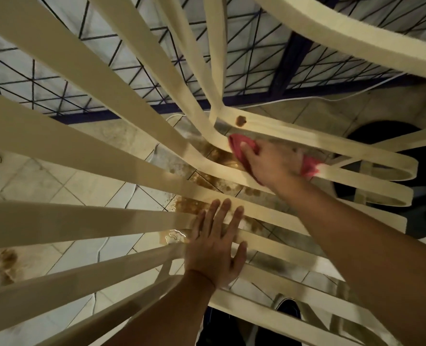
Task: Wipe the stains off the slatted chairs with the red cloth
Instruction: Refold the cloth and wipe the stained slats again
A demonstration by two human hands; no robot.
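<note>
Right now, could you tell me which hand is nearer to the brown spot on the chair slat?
Right. The right hand, holding the red cloth, is just below the brown spot; the left hand lies flat on slats much farther down, nearer the person.

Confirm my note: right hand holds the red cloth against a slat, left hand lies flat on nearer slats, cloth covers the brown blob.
Wrong on the blob. The head view shows the brown blob uncovered, just beyond the red cloth. The right hand does hold the cloth against a slat, and the left hand lies flat on nearer slats.
</note>
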